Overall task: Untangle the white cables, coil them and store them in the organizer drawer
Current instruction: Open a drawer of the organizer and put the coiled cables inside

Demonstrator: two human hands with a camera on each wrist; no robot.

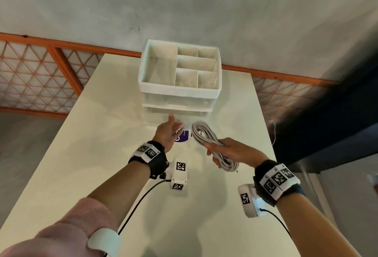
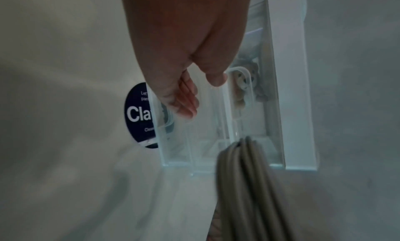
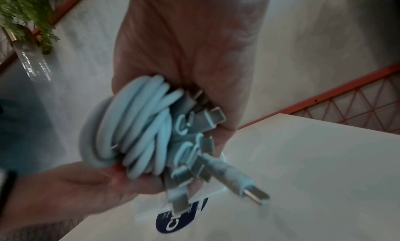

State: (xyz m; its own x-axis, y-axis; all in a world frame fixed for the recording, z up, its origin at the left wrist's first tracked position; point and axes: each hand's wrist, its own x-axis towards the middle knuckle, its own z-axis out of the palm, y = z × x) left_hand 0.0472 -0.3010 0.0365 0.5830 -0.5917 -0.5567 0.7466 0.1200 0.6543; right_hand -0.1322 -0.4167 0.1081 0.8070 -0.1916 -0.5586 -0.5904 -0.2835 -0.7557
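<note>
A white organizer (image 1: pixel 178 91) with open top compartments and clear drawers (image 1: pixel 178 102) stands at the back of the table. My left hand (image 1: pixel 173 126) reaches to the drawer fronts with fingers nearly straight and holds nothing. In the left wrist view the left hand (image 2: pixel 194 99) is close to the clear drawer handles (image 2: pixel 240 90); whether it touches them I cannot tell. My right hand (image 1: pixel 216 150) grips a coil of white cables (image 1: pixel 204 136) just right of the left hand, above the table. The right wrist view shows the coil (image 3: pixel 134 124) with several plugs (image 3: pixel 253 191) sticking out.
A round dark sticker (image 1: pixel 183 137) lies on the white table (image 1: pixel 102 134) in front of the organizer. An orange lattice railing (image 1: pixel 41 72) runs behind and left of the table. A thin wire (image 1: pixel 274 134) hangs at the right edge. A plant in a glass vase (image 3: pixel 32 39) is off to one side.
</note>
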